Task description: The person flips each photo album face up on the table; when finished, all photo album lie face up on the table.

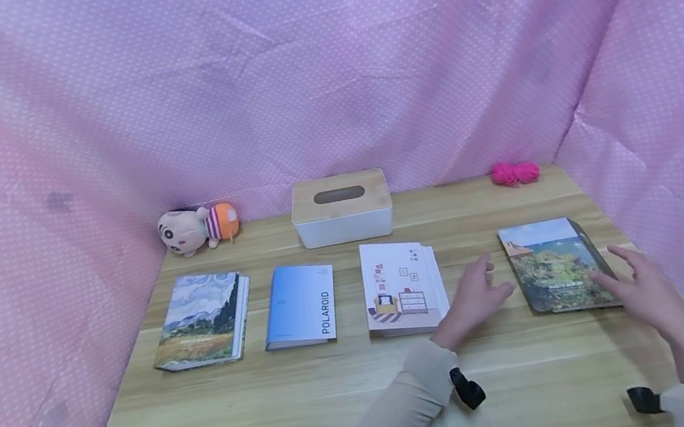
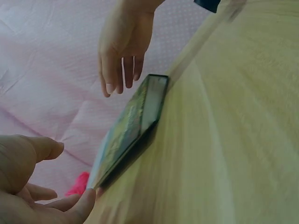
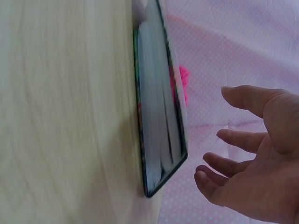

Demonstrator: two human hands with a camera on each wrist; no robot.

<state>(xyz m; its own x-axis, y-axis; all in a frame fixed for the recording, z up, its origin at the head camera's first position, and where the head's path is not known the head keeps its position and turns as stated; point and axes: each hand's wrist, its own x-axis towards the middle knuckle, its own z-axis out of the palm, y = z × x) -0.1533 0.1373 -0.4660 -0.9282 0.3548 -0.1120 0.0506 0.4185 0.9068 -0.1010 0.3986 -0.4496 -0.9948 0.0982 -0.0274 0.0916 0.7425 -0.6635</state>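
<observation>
A photo album (image 1: 550,266) with a painted garden-and-sea cover lies flat at the right of the table. My left hand (image 1: 477,296) is just left of it, fingers spread and holding nothing. In the left wrist view a fingertip of that hand comes close to the album (image 2: 126,133); whether it touches cannot be told. Over the album's right side hovers my right hand (image 1: 646,290), thumb and fingers apart. The right wrist view shows the page edges of the album (image 3: 156,107) between its dark-edged covers, with the right hand (image 3: 261,154) apart from them.
Left of my hands lie a white illustrated album (image 1: 402,288), a blue Polaroid album (image 1: 300,305) and a landscape-cover album (image 1: 201,320). Behind stand a tissue box (image 1: 343,224), a plush toy (image 1: 184,231) and pink yarn (image 1: 515,173). Pink dotted cloth (image 1: 324,66) hangs around the table.
</observation>
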